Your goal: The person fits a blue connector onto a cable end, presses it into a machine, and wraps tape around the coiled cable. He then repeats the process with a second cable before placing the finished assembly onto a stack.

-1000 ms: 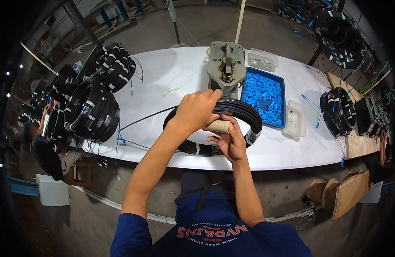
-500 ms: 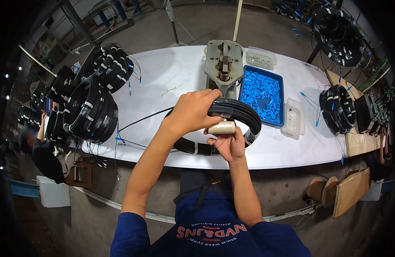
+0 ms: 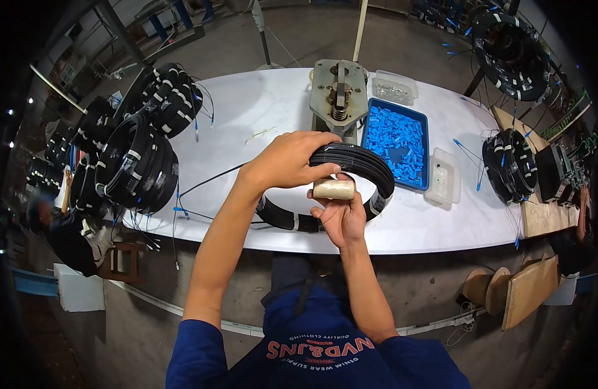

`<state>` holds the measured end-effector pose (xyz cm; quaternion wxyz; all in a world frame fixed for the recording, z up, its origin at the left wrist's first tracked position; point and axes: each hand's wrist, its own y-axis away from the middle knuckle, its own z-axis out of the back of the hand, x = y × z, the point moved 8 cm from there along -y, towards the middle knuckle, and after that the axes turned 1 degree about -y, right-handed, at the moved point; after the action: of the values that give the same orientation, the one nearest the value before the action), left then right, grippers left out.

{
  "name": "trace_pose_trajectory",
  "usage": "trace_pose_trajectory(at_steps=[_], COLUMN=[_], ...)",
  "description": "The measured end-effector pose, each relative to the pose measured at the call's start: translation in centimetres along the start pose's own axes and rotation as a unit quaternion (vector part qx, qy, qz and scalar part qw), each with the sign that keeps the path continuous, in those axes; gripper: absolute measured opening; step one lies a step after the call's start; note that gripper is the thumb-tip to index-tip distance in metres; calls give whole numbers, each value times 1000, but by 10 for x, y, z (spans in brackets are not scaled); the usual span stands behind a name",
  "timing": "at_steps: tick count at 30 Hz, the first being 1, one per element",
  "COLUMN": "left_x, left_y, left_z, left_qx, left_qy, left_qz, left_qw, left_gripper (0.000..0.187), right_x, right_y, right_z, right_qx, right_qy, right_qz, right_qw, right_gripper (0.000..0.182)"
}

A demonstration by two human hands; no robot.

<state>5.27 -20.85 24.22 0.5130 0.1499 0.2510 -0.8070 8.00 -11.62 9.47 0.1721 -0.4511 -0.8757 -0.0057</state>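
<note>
A coil of black cable (image 3: 377, 170) stands tilted on the white table, bound in places with pale bands. My left hand (image 3: 292, 161) is closed over the coil's upper left part, thumb on the near side and fingers over the top. Inside the coil's opening, my right hand (image 3: 344, 222) holds a short cream-coloured roll of tape (image 3: 334, 189) from below, with its fingers curled around it. A loose cable end runs left from the coil. Part of the coil's near side is hidden behind my right hand.
Behind the coil stands a metal press (image 3: 339, 97). A blue tray (image 3: 427, 149) of small blue connectors and two clear plastic boxes (image 3: 443, 178) are to its right. More cable coils (image 3: 140, 165) are stacked at the left, and others (image 3: 512, 165) at the right. People sit at both sides.
My left hand has shifted slightly, its thumb now lying higher along the coil. My right hand and the roll have moved a little to the left, and the coil's tilt has changed slightly.
</note>
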Motion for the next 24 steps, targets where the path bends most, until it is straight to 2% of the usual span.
trace_pose_trajectory(at_steps=[4, 8, 10, 12, 14, 15, 19, 22, 24], left_x=[0, -3, -1, 3, 0, -1, -1, -3, -2], left_y=[1, 5, 6, 8, 9, 10, 9, 9, 9], left_z=[-1, 0, 0, -1, -1, 0, 2, 2, 1], left_qx=[-3, -8, -8, -10, -17, -21, -23, -9, -2], left_qy=[-24, -25, -26, -28, -30, -31, -20, -16, -22], left_qz=[4, -6, -10, -9, -15, -18, -12, -2, 1], left_qw=[1000, 1000, 1000, 1000, 999, 999, 999, 1000, 1000], left_gripper=[48, 48, 49, 48, 49, 49, 48, 48, 48], right_x=[-1, 8, 14, 19, 24, 23, 32, 37, 46], right_y=[4, 10, 11, 15, 18, 18, 19, 24, 28], right_z=[-12, -28, -42, -59, -51, -42, -47, -50, -53], right_qx=[4, -3, 13, 49, -48, -112, -93, -65, -71], right_qy=[19, 33, 58, 30, 244, 227, 330, 375, 560], right_qz=[9, -2, -6, 4, 4, -20, 13, -25, -20], right_qw=[1000, 999, 998, 998, 969, 967, 939, 924, 825], right_gripper=[33, 36, 42, 39, 38, 45, 41, 41, 40])
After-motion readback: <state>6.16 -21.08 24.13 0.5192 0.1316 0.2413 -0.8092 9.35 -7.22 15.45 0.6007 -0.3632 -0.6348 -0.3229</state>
